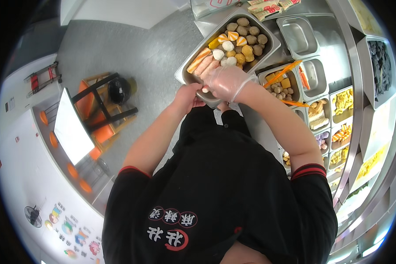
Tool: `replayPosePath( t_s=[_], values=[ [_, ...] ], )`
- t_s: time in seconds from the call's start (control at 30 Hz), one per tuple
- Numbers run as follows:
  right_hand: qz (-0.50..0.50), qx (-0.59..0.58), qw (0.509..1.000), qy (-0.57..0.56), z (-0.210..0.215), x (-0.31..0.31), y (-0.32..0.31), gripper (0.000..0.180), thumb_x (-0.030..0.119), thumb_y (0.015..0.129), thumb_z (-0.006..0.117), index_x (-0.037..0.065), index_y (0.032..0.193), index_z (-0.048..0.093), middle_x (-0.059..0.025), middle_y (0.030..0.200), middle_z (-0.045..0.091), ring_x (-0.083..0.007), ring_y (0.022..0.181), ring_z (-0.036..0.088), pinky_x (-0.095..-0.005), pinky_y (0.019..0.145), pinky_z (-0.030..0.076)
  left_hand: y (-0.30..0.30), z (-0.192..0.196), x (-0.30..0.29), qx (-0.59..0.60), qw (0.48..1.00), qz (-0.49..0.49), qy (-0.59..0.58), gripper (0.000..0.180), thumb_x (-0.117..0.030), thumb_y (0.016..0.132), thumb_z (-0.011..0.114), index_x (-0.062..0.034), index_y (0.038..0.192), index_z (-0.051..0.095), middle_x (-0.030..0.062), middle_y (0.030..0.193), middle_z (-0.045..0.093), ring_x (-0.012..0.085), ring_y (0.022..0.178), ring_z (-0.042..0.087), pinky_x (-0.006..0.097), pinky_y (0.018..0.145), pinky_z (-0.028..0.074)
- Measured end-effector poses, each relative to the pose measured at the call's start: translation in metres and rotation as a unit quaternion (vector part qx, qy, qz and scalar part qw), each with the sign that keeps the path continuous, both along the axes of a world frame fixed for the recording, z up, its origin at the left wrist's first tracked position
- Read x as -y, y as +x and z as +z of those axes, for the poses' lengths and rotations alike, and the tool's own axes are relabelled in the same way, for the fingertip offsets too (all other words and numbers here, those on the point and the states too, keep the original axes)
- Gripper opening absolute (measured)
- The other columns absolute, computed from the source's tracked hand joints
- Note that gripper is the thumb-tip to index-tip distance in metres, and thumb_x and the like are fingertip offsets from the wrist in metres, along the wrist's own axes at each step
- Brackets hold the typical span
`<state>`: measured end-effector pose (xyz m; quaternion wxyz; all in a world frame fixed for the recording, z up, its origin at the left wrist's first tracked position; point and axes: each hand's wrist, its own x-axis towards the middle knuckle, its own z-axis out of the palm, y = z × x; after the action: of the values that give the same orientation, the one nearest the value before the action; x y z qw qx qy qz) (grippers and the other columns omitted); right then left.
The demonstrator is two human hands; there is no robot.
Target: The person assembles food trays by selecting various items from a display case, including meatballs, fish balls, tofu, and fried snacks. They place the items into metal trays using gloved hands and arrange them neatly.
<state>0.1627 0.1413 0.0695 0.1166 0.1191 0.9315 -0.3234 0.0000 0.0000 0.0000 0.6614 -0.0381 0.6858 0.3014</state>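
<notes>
Steadying a stainless-steel pan (180, 74) between twelve and one o'clock

My bare left hand (190, 96) is closed around the near rim, as far as I can see, probably so that the deep pan does not tip where it seems to reach over the floor (154, 48). My right hand (222, 83), in a clear plastic glove (233, 78), bends down into the near end, beside the pink sausage-like rolls (202, 66); whether its fingers pinch something I cannot tell, because the knuckles cover them. The glove is, I suppose, for clean contact with food. Brown meatballs (243, 21) lie toward one o'clock, grouped by kind, perhaps for easy finding. At two o'clock, smaller inset pans (314, 89) keep other foods apart.

About writing: my black shirt (215, 176) carries white characters, some in red rings, upside down, at six-thirty. Printed packets (265, 9) lie at one o'clock. On the white wall (24, 154), near eight o'clock, the letters beside cartoon figures (80, 237) are too small to read.
</notes>
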Motion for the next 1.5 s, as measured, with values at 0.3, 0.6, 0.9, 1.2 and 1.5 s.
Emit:
replayPosePath(
  t_s=[0.3, 0.6, 0.9, 1.2, 1.5],
  values=[
    [-0.075, 0.033, 0.992, -0.095, -0.023, 0.004, 0.011, 0.028, 0.020, 0.089, 0.070, 0.006, 0.112, 0.066, -0.0189, 0.103, 0.072, -0.0382, 0.096, 0.071, -0.0454, 0.082, 0.057, 0.003, 0.002, 0.001, 0.001, 1.000, 0.004, 0.008, 0.032, -0.023, 0.103, 0.054, -0.0003, 0.124, 0.060, 0.0142, 0.110, 0.073, 0.0284, 0.090, 0.074, 0.046, 0.082, 0.060],
    [-0.073, -0.097, 0.988, 0.101, -0.033, -0.016, 0.031, 0.017, 0.005, 0.086, 0.062, 0.007, 0.101, 0.069, -0.0153, 0.096, 0.069, -0.0345, 0.098, 0.069, -0.0436, 0.085, 0.057, 0.004, -0.001, 0.002, -0.015, 1.000, 0.006, 0.007, 0.035, -0.023, 0.103, 0.053, 0.0010, 0.128, 0.059, 0.0160, 0.113, 0.073, 0.0290, 0.092, 0.074, 0.046, 0.083, 0.060],
    [-0.015, 0.078, 0.994, 0.069, -0.025, 0.001, 0.008, 0.017, 0.008, 0.085, 0.067, 0.006, 0.100, 0.075, -0.0165, 0.105, 0.074, -0.0334, 0.096, 0.074, -0.0443, 0.078, 0.060, 0.003, 0.001, -0.001, -0.010, 1.000, 0.003, -0.004, 0.029, -0.022, 0.103, 0.054, -0.0024, 0.123, 0.060, 0.0132, 0.110, 0.073, 0.0270, 0.091, 0.073, 0.046, 0.079, 0.060],
    [-0.026, 0.071, 0.993, 0.089, -0.024, -0.008, 0.008, 0.015, 0.010, 0.081, 0.071, 0.004, 0.094, 0.076, -0.0177, 0.101, 0.074, -0.0344, 0.094, 0.074, -0.0444, 0.077, 0.060, 0.003, 0.000, -0.001, -0.017, 1.000, -0.001, -0.009, 0.029, -0.022, 0.103, 0.053, -0.0027, 0.123, 0.059, 0.0135, 0.109, 0.073, 0.0269, 0.090, 0.073, 0.046, 0.081, 0.060],
    [-0.056, 0.062, 0.993, 0.080, -0.013, 0.004, 0.010, 0.014, 0.009, 0.076, 0.073, 0.005, 0.089, 0.075, -0.0173, 0.092, 0.074, -0.0340, 0.088, 0.075, -0.0446, 0.075, 0.060, 0.000, -0.006, 0.002, -0.011, 1.000, -0.015, -0.006, 0.028, -0.025, 0.103, 0.053, -0.0057, 0.122, 0.061, 0.0112, 0.110, 0.073, 0.0253, 0.094, 0.072, 0.046, 0.084, 0.057]
  ],
)
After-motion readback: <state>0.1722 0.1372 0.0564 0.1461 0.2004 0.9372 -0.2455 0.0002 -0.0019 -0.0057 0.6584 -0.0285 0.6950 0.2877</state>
